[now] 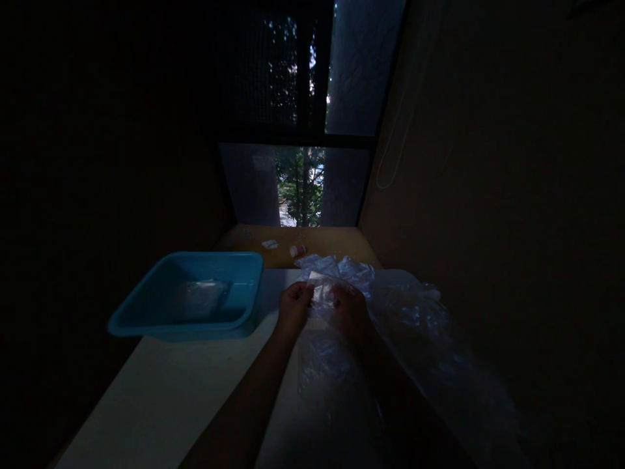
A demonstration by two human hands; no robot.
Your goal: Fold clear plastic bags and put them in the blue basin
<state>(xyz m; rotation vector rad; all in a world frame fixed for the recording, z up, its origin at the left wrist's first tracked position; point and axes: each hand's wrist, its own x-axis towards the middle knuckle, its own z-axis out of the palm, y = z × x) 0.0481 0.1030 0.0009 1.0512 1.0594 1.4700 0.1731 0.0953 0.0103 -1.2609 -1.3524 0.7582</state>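
Note:
Between my two hands is a small clear plastic packet (323, 290) with something whitish in it. My left hand (295, 302) pinches its left side, the fingers curled in. At the packet's right side, my right hand (349, 306) grips it, its fingers dim and partly blurred. Crumpled clear plastic bags (354, 270) lie just behind the hands, and more clear plastic (325, 358) lies below them on the white table (195, 384).
A blue basin (178, 331) with clear plastic packets (200, 296) inside stands at the left. Loose plastic (415, 309) spreads over the table's right side. On the ledge (342, 241) beneath the window lie a small reddish cylinder (297, 250) and a white scrap (269, 244).

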